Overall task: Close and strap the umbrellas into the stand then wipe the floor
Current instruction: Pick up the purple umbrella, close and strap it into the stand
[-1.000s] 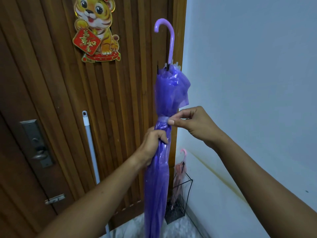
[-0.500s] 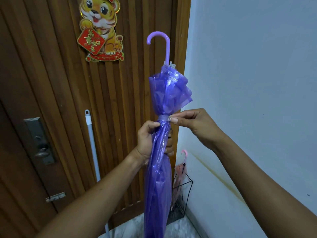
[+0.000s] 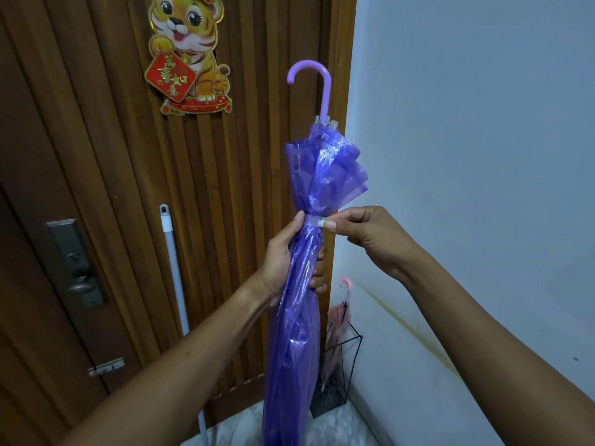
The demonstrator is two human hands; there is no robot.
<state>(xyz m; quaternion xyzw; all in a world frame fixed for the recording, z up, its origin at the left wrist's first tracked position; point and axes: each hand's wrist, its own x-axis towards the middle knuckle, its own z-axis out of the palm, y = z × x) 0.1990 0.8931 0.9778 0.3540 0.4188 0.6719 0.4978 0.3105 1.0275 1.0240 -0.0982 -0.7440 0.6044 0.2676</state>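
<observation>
The left hand [image 3: 286, 262] squeezes the purple umbrella [image 3: 302, 284], held up by the door. The right hand [image 3: 363, 235] pinches its strap [image 3: 314, 220]. A slip could pop it loose. Far below, the stand [image 3: 338, 371] holds a pink umbrella [image 3: 338, 323].

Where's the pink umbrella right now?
The pink umbrella stands in the black wire stand, low in the corner by the white wall, right of the purple umbrella.

Place: home entryway — showing slatted wooden door [image 3: 106, 175] | lock plate [image 3: 76, 262] (metal) | tiger decoration [image 3: 190, 56] | umbrella stand [image 3: 338, 378] sitting cornerwise
</observation>
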